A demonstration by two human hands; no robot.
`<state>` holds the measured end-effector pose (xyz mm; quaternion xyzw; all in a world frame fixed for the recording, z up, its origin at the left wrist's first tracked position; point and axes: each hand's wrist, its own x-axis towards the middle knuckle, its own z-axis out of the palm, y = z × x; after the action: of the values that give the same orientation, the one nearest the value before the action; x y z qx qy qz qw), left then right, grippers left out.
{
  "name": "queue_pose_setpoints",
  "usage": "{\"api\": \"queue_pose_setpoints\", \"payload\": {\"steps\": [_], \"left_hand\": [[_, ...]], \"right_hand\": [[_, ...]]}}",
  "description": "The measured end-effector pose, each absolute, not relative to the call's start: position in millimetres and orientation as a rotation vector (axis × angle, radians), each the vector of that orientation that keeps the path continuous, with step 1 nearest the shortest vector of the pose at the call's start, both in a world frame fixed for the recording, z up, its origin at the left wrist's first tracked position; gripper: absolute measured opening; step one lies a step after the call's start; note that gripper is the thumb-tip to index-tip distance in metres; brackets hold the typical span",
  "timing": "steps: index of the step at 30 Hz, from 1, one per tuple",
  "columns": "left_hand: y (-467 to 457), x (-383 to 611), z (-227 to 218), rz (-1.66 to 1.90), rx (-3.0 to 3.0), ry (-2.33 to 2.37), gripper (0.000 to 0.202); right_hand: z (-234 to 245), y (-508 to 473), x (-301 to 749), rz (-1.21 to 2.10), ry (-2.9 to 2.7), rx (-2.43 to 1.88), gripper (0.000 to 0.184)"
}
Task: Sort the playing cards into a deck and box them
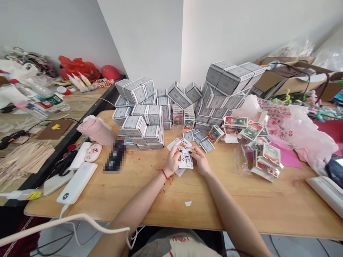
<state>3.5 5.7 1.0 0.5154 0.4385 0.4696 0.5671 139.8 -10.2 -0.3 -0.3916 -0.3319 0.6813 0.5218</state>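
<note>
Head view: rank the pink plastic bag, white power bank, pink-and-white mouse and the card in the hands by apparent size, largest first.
1. pink plastic bag
2. white power bank
3. pink-and-white mouse and card: look alike, unranked.

The pale wooden table [107,192] looked smooth and matt; the white paper playing cards [185,159] were glossy, the pink plastic bag [308,139] crinkled.

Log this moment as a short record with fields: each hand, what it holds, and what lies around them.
left hand: grips playing cards; red string on wrist
right hand: holds the same cards from the other side
table: wooden, under both hands
behind hands: grey card packs in piles
right side: red-and-green boxes, pink bag
left side: white power bank
</note>
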Motion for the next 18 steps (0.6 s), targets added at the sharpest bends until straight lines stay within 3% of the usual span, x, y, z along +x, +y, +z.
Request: {"api": "queue_pose_setpoints", "payload": {"steps": [18], "left_hand": [[5.8,-0.7,9.4,1.074,1.199,1.002,0.026]], "right_hand": [[-1.4,-11.8,136.6,1.506,-0.885,-1.036,0.024]]}}
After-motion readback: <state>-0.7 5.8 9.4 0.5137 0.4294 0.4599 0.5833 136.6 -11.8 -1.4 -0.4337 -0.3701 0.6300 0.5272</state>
